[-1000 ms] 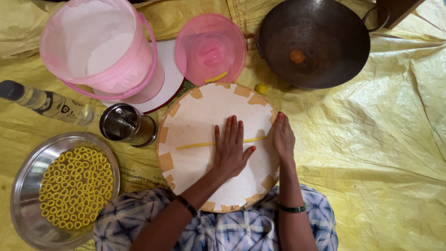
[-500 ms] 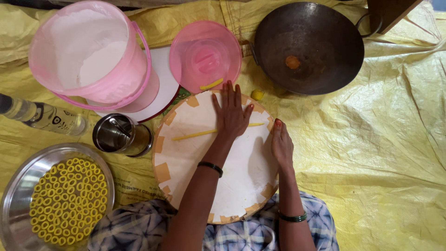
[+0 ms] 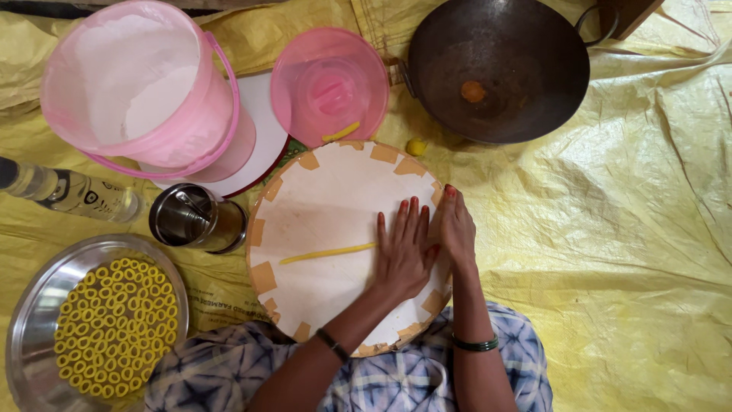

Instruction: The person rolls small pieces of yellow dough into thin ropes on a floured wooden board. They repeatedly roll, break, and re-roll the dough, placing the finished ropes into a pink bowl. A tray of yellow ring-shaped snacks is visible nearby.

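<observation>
You are pressing your left hand (image 3: pixel 402 255) flat, fingers spread and open, on the round white board (image 3: pixel 335 194), and it is touching the right end of the thin yellow dough rope (image 3: pixel 328 252). The rope is lying near the middle of the board, its long axis running almost side to side, with the far end tilting slightly lower toward the left of the board. So the rope is stretching leftward from your left hand, and that hand is the nearer one. Your right hand (image 3: pixel 456 229) is resting open at the right edge of the board, just beside the left hand and gripping nothing; it is not touching the rope.

Beyond the board, at its top edge, a pink lid (image 3: pixel 329 85) is carrying a short yellow dough piece (image 3: pixel 341 132). Up and right of the board a dark wok (image 3: pixel 496 65) is sitting. Left of the board a small steel cup (image 3: pixel 187 216) is standing, and lower left a steel plate (image 3: pixel 34 320) is holding rows of yellow dough rings (image 3: pixel 114 328). Everything is lying on a yellow sheet (image 3: pixel 625 229).
</observation>
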